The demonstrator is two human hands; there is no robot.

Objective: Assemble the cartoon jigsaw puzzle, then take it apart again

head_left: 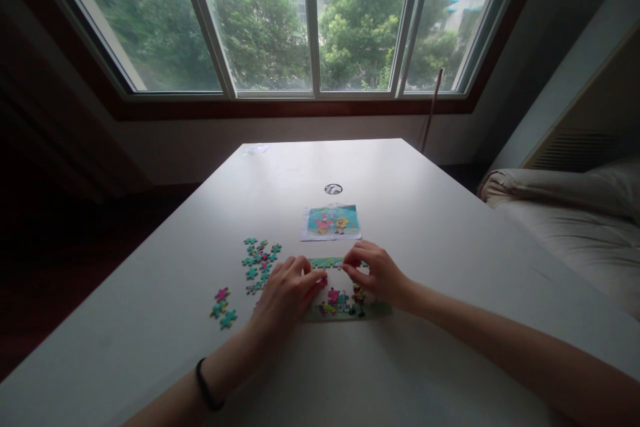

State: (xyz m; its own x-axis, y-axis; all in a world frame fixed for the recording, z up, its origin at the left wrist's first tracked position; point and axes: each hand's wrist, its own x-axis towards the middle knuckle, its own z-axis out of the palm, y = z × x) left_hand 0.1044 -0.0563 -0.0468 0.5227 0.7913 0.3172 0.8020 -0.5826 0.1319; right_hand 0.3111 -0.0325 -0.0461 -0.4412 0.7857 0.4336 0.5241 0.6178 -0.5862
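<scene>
My left hand [290,285] reaches over the left side of a partly assembled jigsaw puzzle [325,261], thumb and forefinger closed on a pink puzzle piece [324,279]. At the puzzle's upper right, my right hand [375,271] has its thumb and forefinger pinched together; whatever they hold, if anything, is too small to make out. A green strip of joined pieces runs along the top. Pink, yellow and pale pieces [334,295] lie in the lower middle. Both hands hide parts of the puzzle's sides.
Loose teal and pink pieces [251,260] lie left of the puzzle, with a smaller cluster [223,310] nearer me. A printed cartoon picture [334,221] rests beyond it. Farther back are a round table insert [333,189] and clear plastic [256,149]. A couch [565,213] stands right.
</scene>
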